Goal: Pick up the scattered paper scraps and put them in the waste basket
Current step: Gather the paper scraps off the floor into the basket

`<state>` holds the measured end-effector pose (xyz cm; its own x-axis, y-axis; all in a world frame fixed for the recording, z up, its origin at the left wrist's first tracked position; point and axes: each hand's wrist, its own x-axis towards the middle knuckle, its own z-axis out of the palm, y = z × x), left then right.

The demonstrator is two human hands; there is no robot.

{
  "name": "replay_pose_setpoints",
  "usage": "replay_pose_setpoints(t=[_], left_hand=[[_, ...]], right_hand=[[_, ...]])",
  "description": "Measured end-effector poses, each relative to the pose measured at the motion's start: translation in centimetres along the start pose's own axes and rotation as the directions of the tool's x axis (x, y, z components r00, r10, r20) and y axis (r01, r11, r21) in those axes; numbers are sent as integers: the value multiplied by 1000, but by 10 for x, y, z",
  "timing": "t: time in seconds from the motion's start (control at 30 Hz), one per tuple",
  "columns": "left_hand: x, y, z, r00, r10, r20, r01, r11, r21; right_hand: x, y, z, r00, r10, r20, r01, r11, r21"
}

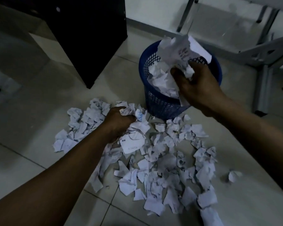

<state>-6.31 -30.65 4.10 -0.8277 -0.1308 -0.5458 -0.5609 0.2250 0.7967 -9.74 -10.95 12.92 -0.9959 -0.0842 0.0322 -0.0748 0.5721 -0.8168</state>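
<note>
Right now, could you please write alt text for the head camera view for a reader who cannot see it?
A person's right hand holds a bunch of crumpled paper over a blue mesh waste basket already holding paper, while the left hand grips scraps from a large pile of torn paper scraps on the tiled floor.

From my feed the room is dim, the light low and cool. I note a floor of pale glossy tiles (31, 128) with thin dark grout lines running diagonally. A black cabinet (91, 38) stands at upper left, its corner resting on the tiles. Behind it I see a white wall (153, 8) with a pale skirting strip at its foot. At upper right, grey metal furniture legs (265, 79) and angled braces stand on the floor.
</note>
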Motion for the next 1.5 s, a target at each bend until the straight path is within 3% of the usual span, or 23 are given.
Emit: replay_pose_setpoints(t=[0.1,0.3,0.37,0.5,0.6,0.73,0.83,1.0,1.2,1.33,1.5], left_hand=[[3,8,-1,1000,23,-13,-23,998,-52],[-3,16,-4,999,41,-18,-43,996,-80],[-6,18,-6,1000,22,-17,-23,996,-85],[-9,19,-11,1000,13,-19,-15,992,-128],[-9,22,-16,999,1,-42,-8,982,-189],[-10,32,-18,1000,-3,-25,-4,967,-254],[-8,41,-21,1000,16,-25,-23,952,-304],[-10,59,-23,999,28,-39,-41,935,-354],[-12,87,-18,995,100,-29,-103,922,-372],[-14,113,-2,985,170,-30,-168,910,-379],[-2,145,26,979,180,-94,-201,920,-337]], right_hand=[[27,13,-3,998,-35,-47,28,988,-150],[57,42,2,979,109,170,12,809,-588],[63,46,2,964,146,220,23,784,-620],[69,46,2,957,250,149,-95,754,-650],[65,38,9,948,222,228,-13,743,-669],[69,50,27,839,340,425,76,700,-710],[74,55,31,780,410,473,66,698,-713],[75,45,23,805,364,469,101,694,-713],[64,39,16,938,153,311,59,814,-578],[52,36,12,997,-56,43,69,903,-423],[41,33,8,967,14,-256,-60,983,-172]])
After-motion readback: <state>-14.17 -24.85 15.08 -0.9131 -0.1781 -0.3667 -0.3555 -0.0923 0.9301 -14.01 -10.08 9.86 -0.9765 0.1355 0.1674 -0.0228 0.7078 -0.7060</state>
